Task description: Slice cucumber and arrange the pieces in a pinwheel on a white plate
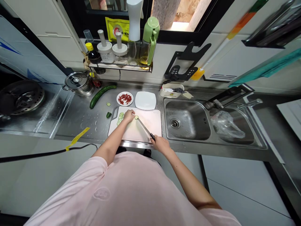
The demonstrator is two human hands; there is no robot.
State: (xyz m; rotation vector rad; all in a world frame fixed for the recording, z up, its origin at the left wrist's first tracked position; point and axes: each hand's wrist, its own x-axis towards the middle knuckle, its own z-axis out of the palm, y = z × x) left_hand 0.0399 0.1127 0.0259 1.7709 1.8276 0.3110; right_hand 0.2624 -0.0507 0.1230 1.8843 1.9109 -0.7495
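Pink T-shirt (pixel 101 188) filling foreground, right hand (pixel 161 144) gripping knife (pixel 145 129), left hand (pixel 129 116) curled over hidden cucumber (pixel 120 118)

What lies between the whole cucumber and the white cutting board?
In the head view, a cucumber slice and a cut cucumber piece sit on the steel counter between the whole cucumber and the cutting board.

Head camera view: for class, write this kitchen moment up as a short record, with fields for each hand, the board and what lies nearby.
Left hand: over the board, beside a cucumber slice
Right hand: gripping a black-handled kitchen knife
Board: white cutting board bearing sliced cucumber
Nearby: whole cucumber, plate of dried red berries, steel sink
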